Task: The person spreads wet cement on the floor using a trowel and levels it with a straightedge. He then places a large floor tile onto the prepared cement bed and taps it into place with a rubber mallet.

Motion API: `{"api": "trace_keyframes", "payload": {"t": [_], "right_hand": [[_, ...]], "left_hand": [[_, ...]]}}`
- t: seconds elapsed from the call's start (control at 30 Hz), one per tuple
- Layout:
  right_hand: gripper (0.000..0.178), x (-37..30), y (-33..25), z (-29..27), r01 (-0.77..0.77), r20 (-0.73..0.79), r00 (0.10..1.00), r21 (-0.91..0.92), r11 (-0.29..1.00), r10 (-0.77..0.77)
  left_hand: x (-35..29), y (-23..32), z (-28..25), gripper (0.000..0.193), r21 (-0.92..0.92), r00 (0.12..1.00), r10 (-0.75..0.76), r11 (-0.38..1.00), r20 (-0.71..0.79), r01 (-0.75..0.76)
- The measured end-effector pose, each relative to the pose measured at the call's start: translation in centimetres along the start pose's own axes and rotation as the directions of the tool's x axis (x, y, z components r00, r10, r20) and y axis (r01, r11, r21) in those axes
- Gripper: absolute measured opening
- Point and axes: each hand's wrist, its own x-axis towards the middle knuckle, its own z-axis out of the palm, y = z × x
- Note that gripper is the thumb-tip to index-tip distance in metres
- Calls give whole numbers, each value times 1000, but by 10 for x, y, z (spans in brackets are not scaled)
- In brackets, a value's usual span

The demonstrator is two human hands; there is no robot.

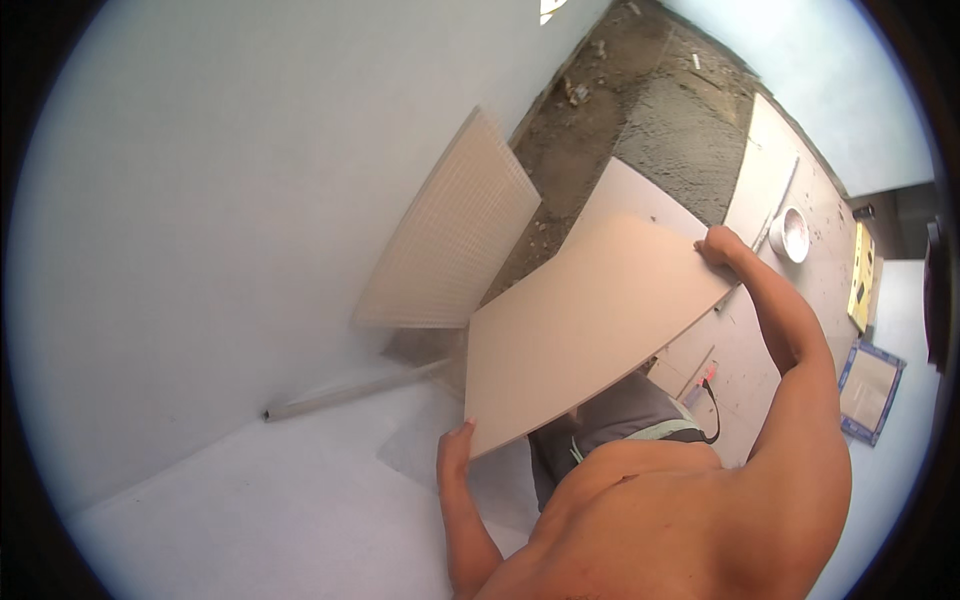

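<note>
A large beige floor tile (590, 315) is held up in front of my body, smooth face toward me, tilted. My left hand (456, 447) grips its lower left corner. At the upper right corner my right hand (718, 247) has its fingers wrapped round the edge. Just beyond it, a second large tile (455, 225) leans against the wall with its ribbed back showing. A pale laid tile (620, 200) shows partly past the held one, beside a bed of wet grey mortar (685, 140).
Bare soil with rubble (575, 95) runs along the left wall. On the tiled floor to the right stand a white bucket (789, 235), a yellow level-like tool (861, 275) and a blue-framed panel (873, 390). A long bar (350, 389) lies by the wall base at left.
</note>
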Motion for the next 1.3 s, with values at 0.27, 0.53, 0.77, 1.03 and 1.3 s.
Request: {"api": "trace_keyframes", "payload": {"t": [0.27,0.53,0.77,1.03,1.3], "right_hand": [[56,-105,146,99,-256,81,966,227,940,244],[62,-215,207,177,-560,250,815,571,600,523],[60,-219,217,151,-644,345,702,682,348,623],[60,-97,236,73,-672,360,643,688,273,676],[60,49,255,-40,-706,388,631,646,290,671]], "left_hand": [[-30,105,43,58,374,980,88,915,181,-151],[-46,267,140,61,696,887,213,557,409,-454],[-64,405,225,53,639,785,322,458,529,-618],[-7,564,306,49,585,764,258,514,592,-627],[89,726,382,48,550,795,149,647,588,-528]]}}
